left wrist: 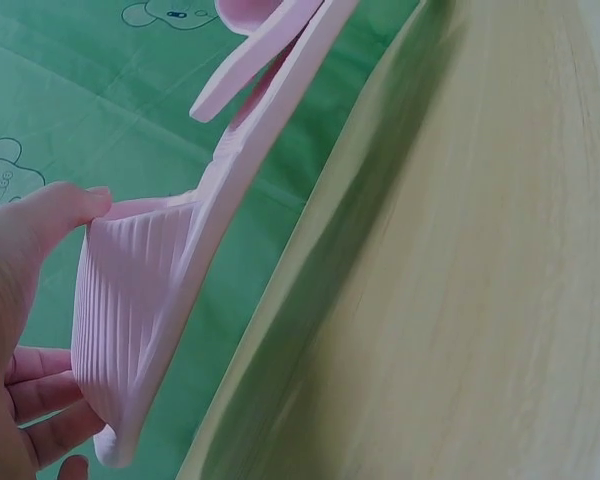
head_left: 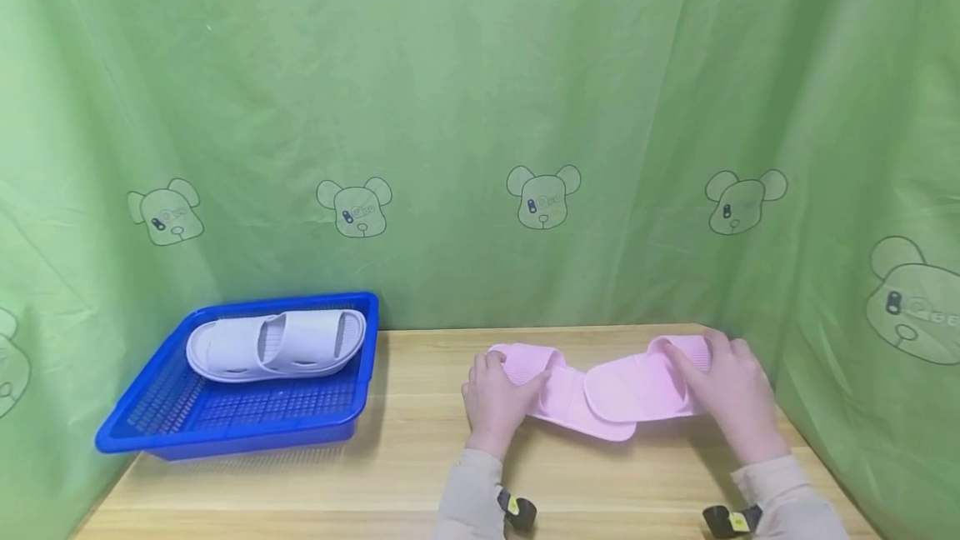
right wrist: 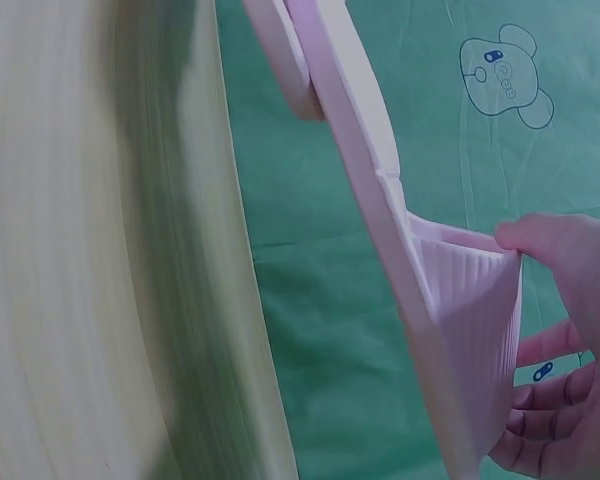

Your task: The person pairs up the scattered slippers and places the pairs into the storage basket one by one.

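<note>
Two pink slippers are held above the wooden table, their heel ends overlapping in the middle. My left hand [head_left: 495,398] grips the left pink slipper [head_left: 573,402] by its strap, thumb over the strap's edge and fingers along its outside, as the left wrist view shows. The right pink slipper [head_left: 633,386] has its heel lying over the left one. My right hand [head_left: 735,394] holds that slipper's ribbed strap [right wrist: 470,300] between thumb and fingers. In both wrist views a gap shows between the soles and the tabletop.
A blue plastic basket [head_left: 247,440] stands at the table's left, holding a pair of white slippers [head_left: 300,344] laid end over end. Green curtain [head_left: 450,107] with bear prints closes off the back and both sides of the wooden table [head_left: 405,473].
</note>
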Tool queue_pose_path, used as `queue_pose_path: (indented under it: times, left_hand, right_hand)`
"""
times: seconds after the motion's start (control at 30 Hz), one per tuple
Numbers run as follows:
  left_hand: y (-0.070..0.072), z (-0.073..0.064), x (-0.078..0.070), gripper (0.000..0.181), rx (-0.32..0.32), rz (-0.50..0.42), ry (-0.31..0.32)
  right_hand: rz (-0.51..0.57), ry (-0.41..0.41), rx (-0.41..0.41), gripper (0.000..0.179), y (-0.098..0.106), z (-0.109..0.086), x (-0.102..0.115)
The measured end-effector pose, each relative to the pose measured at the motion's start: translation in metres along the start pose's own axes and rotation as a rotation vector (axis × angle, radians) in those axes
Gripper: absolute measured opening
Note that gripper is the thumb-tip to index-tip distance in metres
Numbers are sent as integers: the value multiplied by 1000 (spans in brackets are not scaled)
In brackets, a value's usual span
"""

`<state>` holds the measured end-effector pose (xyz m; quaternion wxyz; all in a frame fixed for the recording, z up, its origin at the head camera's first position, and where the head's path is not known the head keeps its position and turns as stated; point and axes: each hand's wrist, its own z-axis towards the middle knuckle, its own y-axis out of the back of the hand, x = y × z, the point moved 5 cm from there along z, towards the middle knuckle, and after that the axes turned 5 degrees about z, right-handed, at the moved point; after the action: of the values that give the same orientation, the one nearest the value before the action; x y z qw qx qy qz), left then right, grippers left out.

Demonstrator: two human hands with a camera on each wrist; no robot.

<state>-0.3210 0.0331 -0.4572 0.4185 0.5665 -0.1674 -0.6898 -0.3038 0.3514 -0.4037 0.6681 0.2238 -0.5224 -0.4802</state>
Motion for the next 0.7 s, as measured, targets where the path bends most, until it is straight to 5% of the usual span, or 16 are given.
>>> queue_pose_path:
  times: [0.7]
  left_hand:
    - [-1, -1, -2, 75, -25, 34, 7]
  right_hand:
    - [-31, -3, -31, 97, -5, -3, 10]
